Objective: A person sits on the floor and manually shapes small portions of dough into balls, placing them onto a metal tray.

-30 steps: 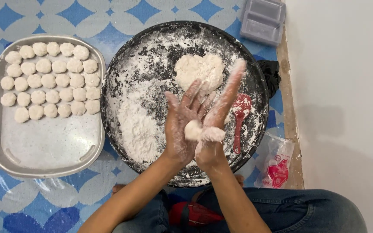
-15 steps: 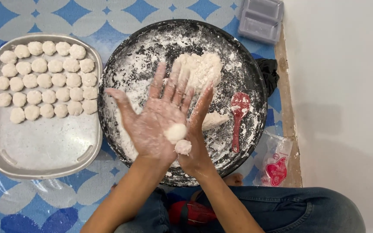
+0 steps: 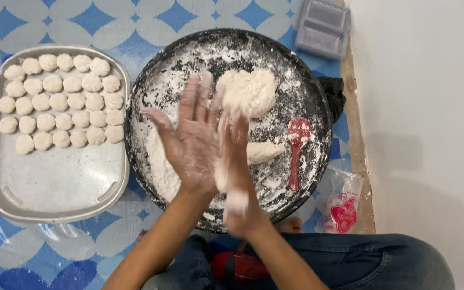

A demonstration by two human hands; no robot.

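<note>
1. Flour-dusted, the left hand (image 3: 191,142) is spread wide, fingers straight and pointing away from the person, palm turned toward the right hand (image 3: 236,172).
2. Pressed edge-on against the left palm, the right hand is blurred; a small pale piece of dough (image 3: 236,202) shows near its heel, between the two hands, though whether the fingers close on it I cannot tell.
3. Both hands hover over the big round black pan (image 3: 154,80), whose floor is scattered with white flour.
4. A large lump of white dough (image 3: 249,90) lies at the pan's far side, just beyond the fingertips.
5. A small red plastic spoon (image 3: 296,145) rests in the pan to the right, near a smaller dough scrap (image 3: 264,151).
6. Left of the pan sits a rectangular metal tray (image 3: 55,185) holding rows of small round dough balls (image 3: 60,104).
</note>
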